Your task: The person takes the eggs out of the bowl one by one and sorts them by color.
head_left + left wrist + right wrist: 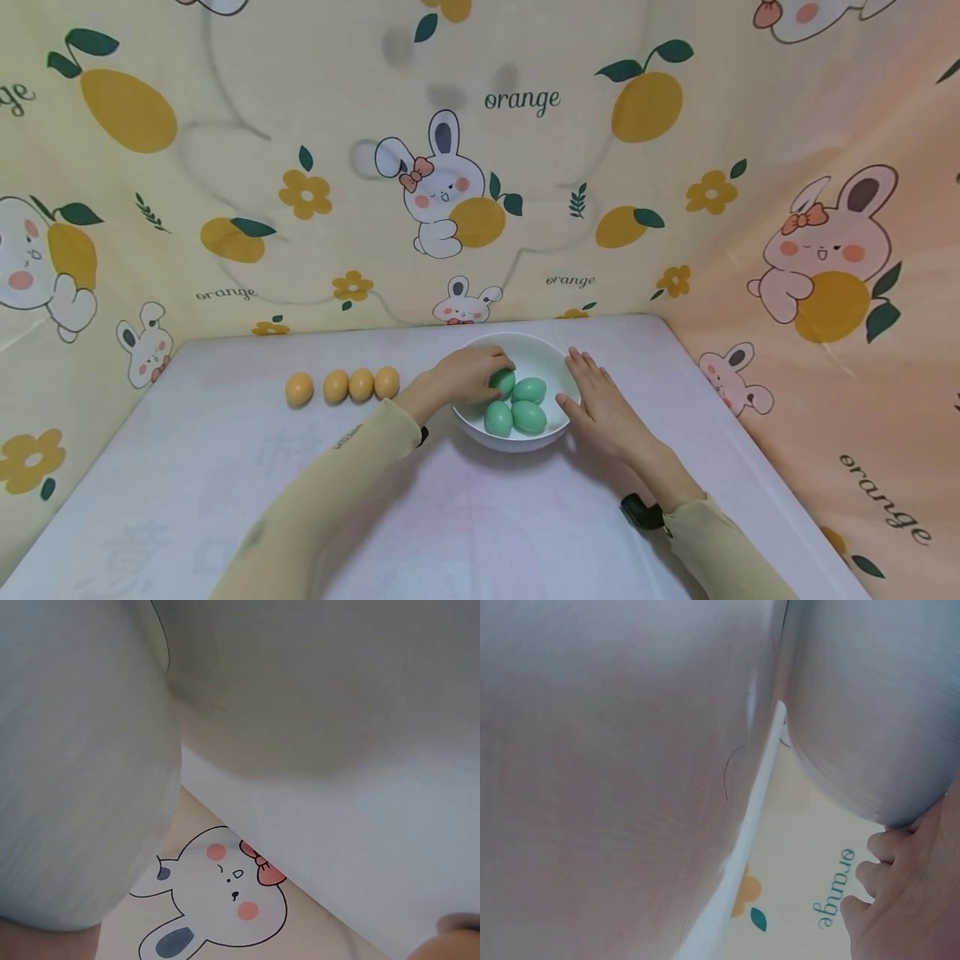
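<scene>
A white bowl point(504, 443) stands on the table, with several green eggs in it. Over its left rim reaches my left hand point(468, 372), whose curled fingers grip one green egg point(502, 382) inside the bowl. Two more green eggs, a front left one point(498, 418) and a front right one point(529, 417), lie close by. My right hand point(606, 410) rests against the bowl's right side, its fingers straight along the rim. In the right wrist view, fingertips point(885, 846) touch the bowl's outer wall point(877, 712). The left wrist view shows mostly the bowl's outside point(82, 772).
Several orange-yellow eggs stand in a row left of the bowl; the leftmost egg point(299, 389) sits a little apart from the others. A white cloth covers the table point(450, 525). Behind and to the right hangs a printed curtain point(315, 258) with rabbits and oranges.
</scene>
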